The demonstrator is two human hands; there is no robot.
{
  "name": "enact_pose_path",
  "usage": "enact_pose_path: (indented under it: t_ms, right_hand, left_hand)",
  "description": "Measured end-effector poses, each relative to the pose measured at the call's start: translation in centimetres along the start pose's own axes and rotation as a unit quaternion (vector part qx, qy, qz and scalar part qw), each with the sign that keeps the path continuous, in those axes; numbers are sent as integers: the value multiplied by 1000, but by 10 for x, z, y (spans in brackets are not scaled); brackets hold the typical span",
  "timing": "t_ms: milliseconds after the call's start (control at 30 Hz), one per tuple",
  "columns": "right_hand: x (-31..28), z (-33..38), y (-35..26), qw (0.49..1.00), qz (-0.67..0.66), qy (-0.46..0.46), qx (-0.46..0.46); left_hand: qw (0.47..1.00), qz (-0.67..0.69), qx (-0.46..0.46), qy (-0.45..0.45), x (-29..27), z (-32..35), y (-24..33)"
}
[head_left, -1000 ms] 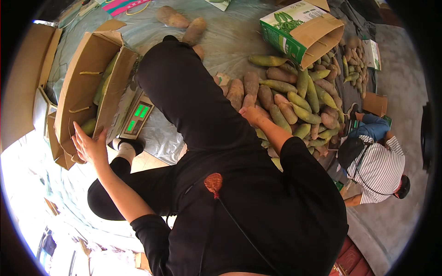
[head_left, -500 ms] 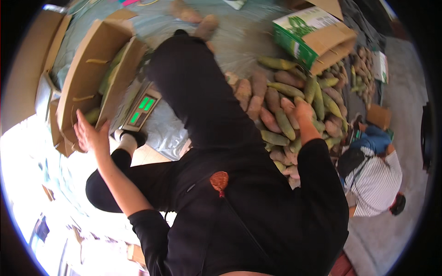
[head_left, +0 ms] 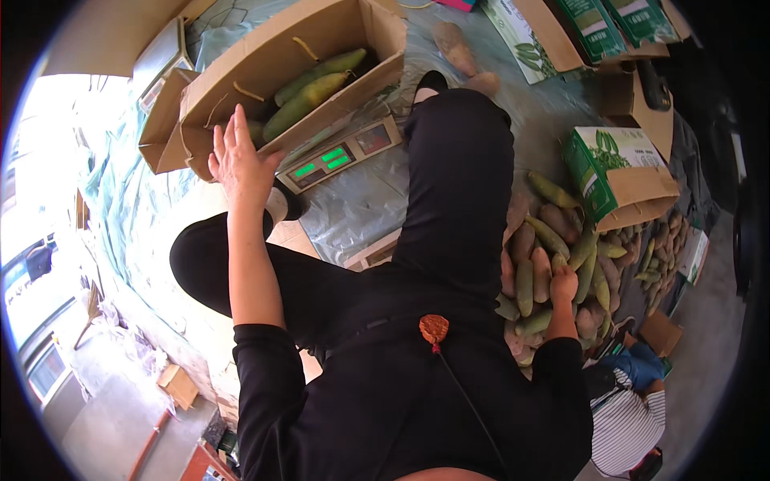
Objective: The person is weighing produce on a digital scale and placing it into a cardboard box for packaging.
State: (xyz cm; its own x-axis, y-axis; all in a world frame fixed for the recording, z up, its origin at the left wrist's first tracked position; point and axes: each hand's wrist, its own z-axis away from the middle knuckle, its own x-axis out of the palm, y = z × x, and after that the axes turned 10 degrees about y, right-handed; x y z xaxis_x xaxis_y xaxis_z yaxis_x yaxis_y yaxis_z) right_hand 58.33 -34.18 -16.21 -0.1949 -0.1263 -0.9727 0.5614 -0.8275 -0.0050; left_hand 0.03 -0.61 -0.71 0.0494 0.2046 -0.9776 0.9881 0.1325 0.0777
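My left hand [head_left: 245, 164] is spread at the near left corner of an open cardboard box [head_left: 321, 120]. Inside the box lie several long green radishes [head_left: 309, 103]. The box rests by a scale [head_left: 341, 156] with a lit green display, and seems to sit on it, though its underside is hidden. On my right, a heap of radishes [head_left: 525, 287], some green and some coated in reddish-brown soil, lies beside my leg. My right hand [head_left: 564, 286] is closed at the heap, its fingers round the end of a green radish [head_left: 559, 261].
A green and white carton [head_left: 618, 172] lies tipped beside the heap, with more cartons [head_left: 593, 32] beyond it. Plastic sheeting [head_left: 377, 208] covers the ground. A person in a striped top [head_left: 630, 429] works at the lower right. Loose radishes [head_left: 453, 48] lie past my foot.
The view has turned, so the box and scale appear farther right and more of the box's inside shows. My left hand stays by the box corner, my right hand at the heap.
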Motion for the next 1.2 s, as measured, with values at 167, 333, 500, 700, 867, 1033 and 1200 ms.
enact_pose_path:
  t_ms: [167, 333, 500, 700, 867, 1033, 1200]
  right_hand:
    - [-18, -13, -7, 989, -128, 75, -27]
    - [-50, -36, -34, 939, -313, 135, -53]
    - [-120, -40, -124, 862, -499, 87, 5]
    - [-228, -27, -280, 724, -668, 60, -162]
    - [-287, -2, -390, 571, -758, -57, -311]
    - [-270, 32, -487, 519, -736, -269, -342]
    - [-226, 48, -519, 618, -624, -355, -320]
  left_hand:
    - [1000, 7, 0, 1, -1, 1, -1]
    - [1000, 19, -6, 19, 1, 1, -5]
    - [1000, 27, 0, 11, 1, 2, -8]
    - [999, 45, 4, 20, 0, 3, -10]
    - [998, 59, 8, 36, 1, 4, -11]
    - [998, 55, 4, 43, 3, 3, -12]
    - [996, 73, 7, 40, 1, 2, -13]
